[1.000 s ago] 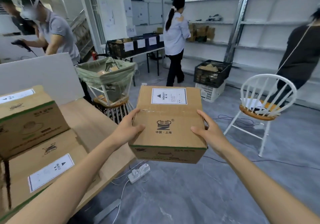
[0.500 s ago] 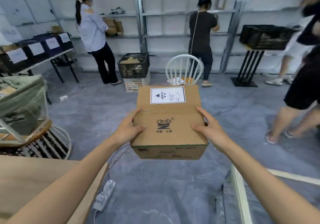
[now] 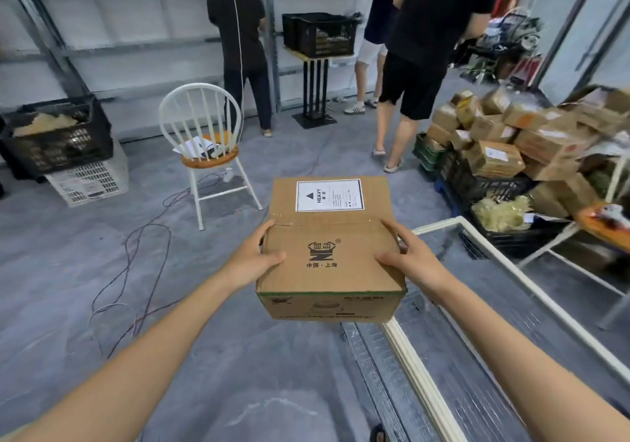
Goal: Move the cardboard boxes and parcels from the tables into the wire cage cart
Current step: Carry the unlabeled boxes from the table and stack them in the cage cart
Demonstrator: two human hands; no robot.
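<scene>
I carry a brown cardboard box (image 3: 332, 254) with a white "HEAVY" label on top, held out in front of me at the frame's centre. My left hand (image 3: 254, 259) grips its left side, thumb over the top edge. My right hand (image 3: 410, 257) grips the right side the same way. The wire cage cart (image 3: 422, 383) with a cream frame stands low at the right, its near corner just under the box's right edge. Its inside shows only mesh.
A white chair (image 3: 204, 148) stands ahead left, with cables (image 3: 136, 264) on the grey floor. Black crates (image 3: 56, 138) sit far left. Three people (image 3: 419, 49) stand near the shelves. A heap of parcels (image 3: 511, 141) on crates lies at the right.
My view has swung right: the wooden table and other boxes have left the frame, and the cart and parcel heap have come in. The box stays held the same way.
</scene>
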